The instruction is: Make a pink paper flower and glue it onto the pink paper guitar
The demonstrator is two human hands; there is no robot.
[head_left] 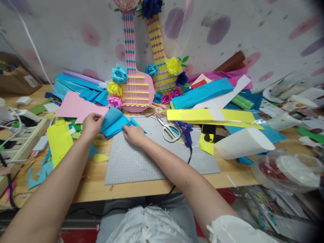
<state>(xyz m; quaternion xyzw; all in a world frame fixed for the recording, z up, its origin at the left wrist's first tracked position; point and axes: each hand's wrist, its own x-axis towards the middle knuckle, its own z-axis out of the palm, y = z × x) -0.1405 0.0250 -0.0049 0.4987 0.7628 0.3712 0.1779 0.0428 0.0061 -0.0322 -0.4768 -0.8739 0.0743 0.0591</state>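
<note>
A piece of blue crepe paper point(115, 122) spans the gap between my two hands at the back left corner of the grey cutting mat point(141, 162). My left hand point(92, 125) pinches its left edge, thumb and fingers together. At the paper's lower right, my right hand point(134, 134) is closed on it, with a narrow folded blue strip point(136, 125) just behind the fingers. White-handled scissors point(170, 131) lie on the mat to the right of my right hand. Next to them is a blue hot glue gun point(186, 131) with a black cord.
A pink paper guitar point(138, 87) and a yellow one point(162, 60), both with paper flowers, lean on the wall. Yellow crepe paper point(215, 116) and a white roll point(243, 143) lie at right. Paper scraps and a power strip point(22, 145) crowd the left.
</note>
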